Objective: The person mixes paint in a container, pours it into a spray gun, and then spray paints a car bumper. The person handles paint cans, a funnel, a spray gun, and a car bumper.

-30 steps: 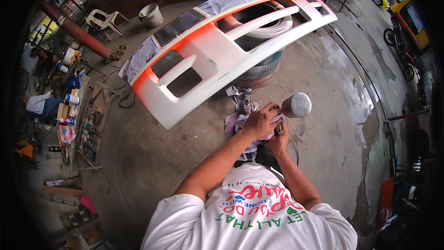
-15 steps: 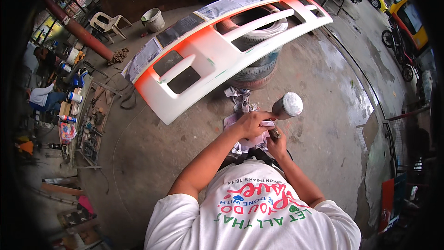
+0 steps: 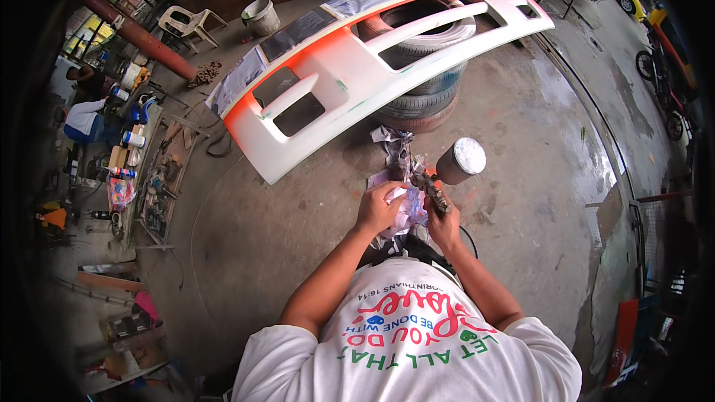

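My right hand [image 3: 445,227] grips the handle of a spray gun [image 3: 434,193], whose metal body tilts up to the left. A grey paint cup [image 3: 461,161] with a pale round lid sits at the gun's front right. Just left of the gun, my left hand [image 3: 378,210] is curled, thumb and fingers closing on what looks like a piece of pale paper [image 3: 399,193]; its edges blend with the crumpled paper [image 3: 411,212] below. Beyond both hands, a white car bumper [image 3: 357,82] with orange overspray lies across stacked tyres [image 3: 422,108], newspaper [image 3: 365,0] masking its far edge.
A low bench [image 3: 165,179] with tools and tins runs along the left, where another person [image 3: 83,117] sits. A plastic chair [image 3: 190,24] and a bucket [image 3: 261,18] stand far left, near a red post [image 3: 141,41]. A dark hose [image 3: 607,130] crosses the floor at right.
My left hand has drawn back leftward from the spray gun, which now shows more of its body. The gun has turned slightly in my right hand. The whole view has shifted a little.
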`<state>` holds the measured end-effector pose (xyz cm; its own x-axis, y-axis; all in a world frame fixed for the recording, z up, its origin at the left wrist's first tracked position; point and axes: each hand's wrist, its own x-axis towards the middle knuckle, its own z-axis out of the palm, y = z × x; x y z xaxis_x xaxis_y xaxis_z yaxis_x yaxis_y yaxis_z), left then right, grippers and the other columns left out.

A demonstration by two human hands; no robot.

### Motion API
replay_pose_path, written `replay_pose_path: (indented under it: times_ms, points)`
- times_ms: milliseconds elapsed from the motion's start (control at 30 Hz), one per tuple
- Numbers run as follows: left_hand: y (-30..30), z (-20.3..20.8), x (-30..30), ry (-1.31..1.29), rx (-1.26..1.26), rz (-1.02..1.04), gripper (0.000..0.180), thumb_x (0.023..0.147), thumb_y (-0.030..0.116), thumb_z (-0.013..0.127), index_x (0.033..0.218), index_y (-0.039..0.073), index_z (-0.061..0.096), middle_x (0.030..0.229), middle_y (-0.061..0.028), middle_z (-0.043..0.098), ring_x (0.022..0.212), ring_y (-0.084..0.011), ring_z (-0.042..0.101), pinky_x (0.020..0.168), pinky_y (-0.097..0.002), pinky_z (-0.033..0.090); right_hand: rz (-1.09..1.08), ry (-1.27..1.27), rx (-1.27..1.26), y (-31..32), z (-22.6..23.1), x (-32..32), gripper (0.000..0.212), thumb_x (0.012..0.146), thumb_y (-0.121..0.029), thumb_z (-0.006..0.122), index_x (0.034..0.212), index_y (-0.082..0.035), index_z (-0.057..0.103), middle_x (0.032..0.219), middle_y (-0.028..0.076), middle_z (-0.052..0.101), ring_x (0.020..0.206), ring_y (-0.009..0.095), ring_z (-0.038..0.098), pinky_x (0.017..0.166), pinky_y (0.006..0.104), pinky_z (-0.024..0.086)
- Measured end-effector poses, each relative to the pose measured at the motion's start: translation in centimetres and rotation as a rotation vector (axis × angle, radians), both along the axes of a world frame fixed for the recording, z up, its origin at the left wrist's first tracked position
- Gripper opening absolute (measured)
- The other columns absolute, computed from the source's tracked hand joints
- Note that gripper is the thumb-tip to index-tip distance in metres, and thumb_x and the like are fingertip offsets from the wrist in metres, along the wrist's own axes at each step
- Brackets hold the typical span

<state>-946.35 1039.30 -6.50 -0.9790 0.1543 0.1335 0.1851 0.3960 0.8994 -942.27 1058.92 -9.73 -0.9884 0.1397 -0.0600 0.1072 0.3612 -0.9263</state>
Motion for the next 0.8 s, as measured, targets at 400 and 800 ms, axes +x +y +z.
replay_pose_path:
  times_ms: [400,800]
  points:
    - [-3.9,4.2,-0.2,0.23,-0.153,-0.3,0.05,0.084,0.004,0.072,0.134,0.009,0.068,0.135,-0.0129,0.068,0.12,-0.0337,0.068,0.1,-0.0393,0.056,-0.002,-0.003,-0.146,-5.6,-0.3,0.8,0.02,0.096,-0.003,0.065,0.113,0.006,0.07,0.093,0.007,0.073,0.087,0.013,0.065,0.078,0.0317,0.053]
    - [-18.7,3.9,0.5,0.229,-0.12,-0.576,0.031,0.081,0.015,0.074,0.112,0.009,0.075,0.111,-0.0114,0.076,0.104,-0.0328,0.073,0.091,-0.0422,0.057,0.055,0.098,-0.017,-19.7,-2.6,5.1,0.013,0.098,-0.005,0.061,0.108,0.0,0.068,0.086,0.003,0.068,0.068,0.008,0.056,0.059,0.0278,0.044]
